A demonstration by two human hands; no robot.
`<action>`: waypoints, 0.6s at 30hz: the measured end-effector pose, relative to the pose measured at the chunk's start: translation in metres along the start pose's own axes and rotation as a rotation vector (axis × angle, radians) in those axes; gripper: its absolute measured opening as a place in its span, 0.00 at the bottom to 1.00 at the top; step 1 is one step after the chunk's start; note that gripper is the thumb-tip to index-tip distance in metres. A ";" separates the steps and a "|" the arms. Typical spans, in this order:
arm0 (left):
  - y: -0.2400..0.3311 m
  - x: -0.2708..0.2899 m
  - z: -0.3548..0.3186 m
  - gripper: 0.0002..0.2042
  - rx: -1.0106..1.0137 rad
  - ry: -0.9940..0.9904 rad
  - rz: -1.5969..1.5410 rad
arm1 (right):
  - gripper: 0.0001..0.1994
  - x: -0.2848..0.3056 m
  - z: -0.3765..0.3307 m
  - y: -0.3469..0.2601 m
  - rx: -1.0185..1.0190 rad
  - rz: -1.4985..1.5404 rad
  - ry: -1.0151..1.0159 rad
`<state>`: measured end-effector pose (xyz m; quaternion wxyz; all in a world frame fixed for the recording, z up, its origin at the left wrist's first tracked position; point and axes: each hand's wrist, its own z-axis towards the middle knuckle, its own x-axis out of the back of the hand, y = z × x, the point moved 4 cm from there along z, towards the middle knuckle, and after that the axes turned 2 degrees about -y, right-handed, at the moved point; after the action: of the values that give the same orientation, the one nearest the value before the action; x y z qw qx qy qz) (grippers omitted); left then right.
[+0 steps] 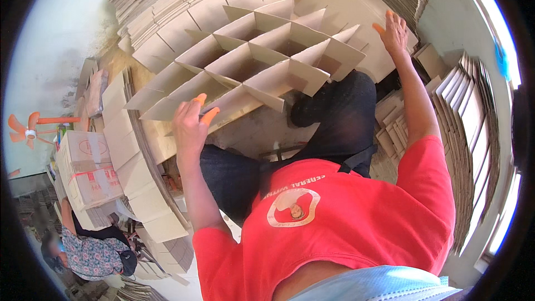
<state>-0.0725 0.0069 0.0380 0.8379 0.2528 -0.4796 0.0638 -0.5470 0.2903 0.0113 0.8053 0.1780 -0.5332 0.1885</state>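
Note:
A grid of interlocked grey-brown cardboard dividers (225, 64) stands opened out before me, its slots forming several diamond-shaped cells. My left hand (189, 125) is at its near left edge, with orange covers on the thumb and a finger. Thumb and finger are apart there, and whether they touch the cardboard I cannot tell. Off to the right, my right hand (394, 34) is open with fingers spread, also wearing orange tips. It is over or on flat cardboard sheets (348, 8) behind the grid's right side, holding nothing visible.
Piled cardboard strips (192, 0) fill the far side, and more sheets (465, 117) lean at the right. On the left are a cardboard row (125, 156), a taped carton (89, 161) and an orange fan (28, 131). Another person (97, 251) is at lower left.

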 end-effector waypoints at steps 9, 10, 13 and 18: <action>-0.011 0.002 -0.002 0.19 0.101 -0.007 0.041 | 0.38 -0.071 0.001 0.060 0.036 -0.030 -0.311; -0.011 0.001 -0.001 0.19 0.097 -0.006 0.033 | 0.38 -0.076 0.006 0.069 0.054 0.002 -0.297; -0.011 0.003 -0.003 0.19 0.107 0.005 0.017 | 0.34 -0.068 0.008 0.070 0.034 0.121 -0.281; -0.019 0.007 -0.010 0.19 0.175 0.021 -0.034 | 0.24 0.003 0.022 0.039 0.038 0.101 -0.075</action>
<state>-0.0542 -0.0055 0.0323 0.8185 0.3324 -0.4591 0.0940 -0.5827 0.3140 0.0256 0.7707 0.1731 -0.5676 0.2324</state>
